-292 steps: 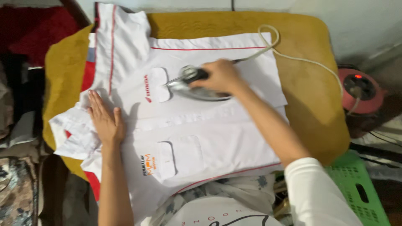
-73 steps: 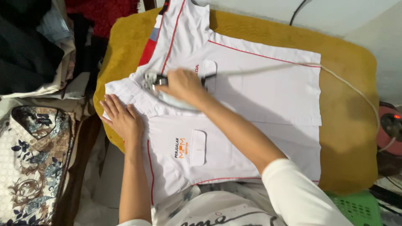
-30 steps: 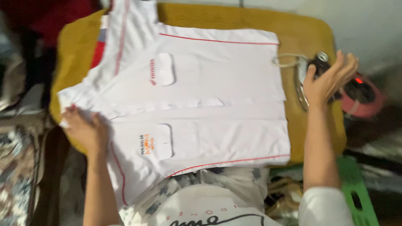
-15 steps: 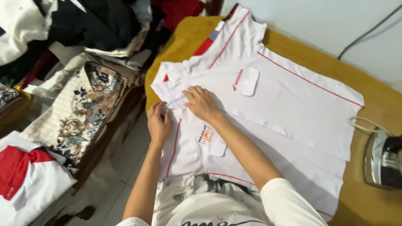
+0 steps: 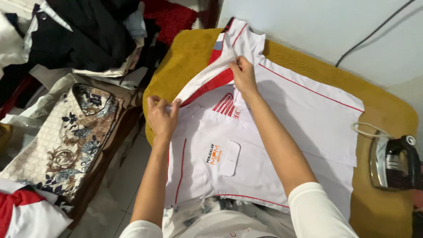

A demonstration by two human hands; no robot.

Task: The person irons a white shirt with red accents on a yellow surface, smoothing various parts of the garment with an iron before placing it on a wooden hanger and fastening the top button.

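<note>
A white short-sleeved shirt (image 5: 308, 114) with red piping and two chest pockets lies face up on a mustard-yellow padded board (image 5: 185, 57). My left hand (image 5: 162, 117) pinches the collar edge at the shirt's near left. My right hand (image 5: 243, 74) grips the far front panel near the shoulder and lifts it, folding it back so the red inner lining shows. A chrome and black iron (image 5: 393, 163) rests on the board at the right, with its white cord looped beside it. Neither hand touches the iron.
A patterned folded shirt (image 5: 66, 136) and a red and white folded garment (image 5: 26, 211) lie on the left. Dark clothes (image 5: 88, 31) are piled at the top left. A pale wall with a black cable (image 5: 374, 31) runs behind the board.
My right hand set the iron down at the right and came back to the shirt. It has moved from the collar to the far panel and lifted it open; my left hand now pinches the collar.
</note>
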